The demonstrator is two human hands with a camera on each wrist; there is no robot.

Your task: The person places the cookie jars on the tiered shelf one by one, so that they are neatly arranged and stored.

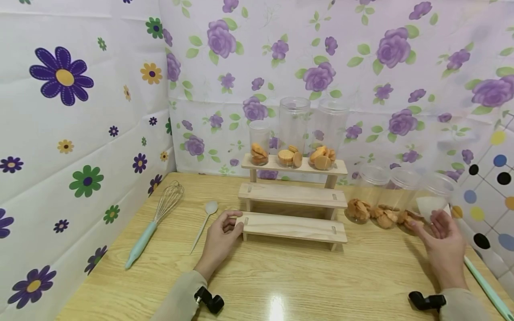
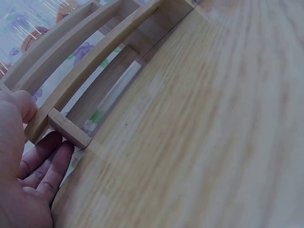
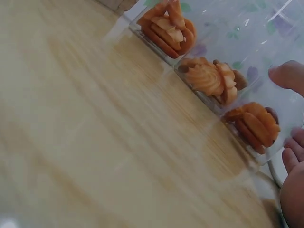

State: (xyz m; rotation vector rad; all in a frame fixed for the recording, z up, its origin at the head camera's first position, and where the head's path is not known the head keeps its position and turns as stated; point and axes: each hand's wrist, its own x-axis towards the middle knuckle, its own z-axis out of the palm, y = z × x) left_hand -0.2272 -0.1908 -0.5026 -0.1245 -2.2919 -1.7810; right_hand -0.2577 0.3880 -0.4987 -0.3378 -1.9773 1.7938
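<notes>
In the head view, a three-step wooden display rack stands on the table. My left hand grips the left end of its lowest step, thumb at the top edge and fingers curled beneath, beside the short leg. Three clear jars with round biscuits, such as the middle jar, stand along the top step. To the right, three clear jars of piped cookies stand in a row on the table. My right hand is at the rightmost jar, thumb and fingers spread apart.
A whisk with a mint handle and a pale spoon lie left of the rack. Behind the right hand, a white-headed utensil has a mint handle. Flowered cloth hangs close behind the rack and jars.
</notes>
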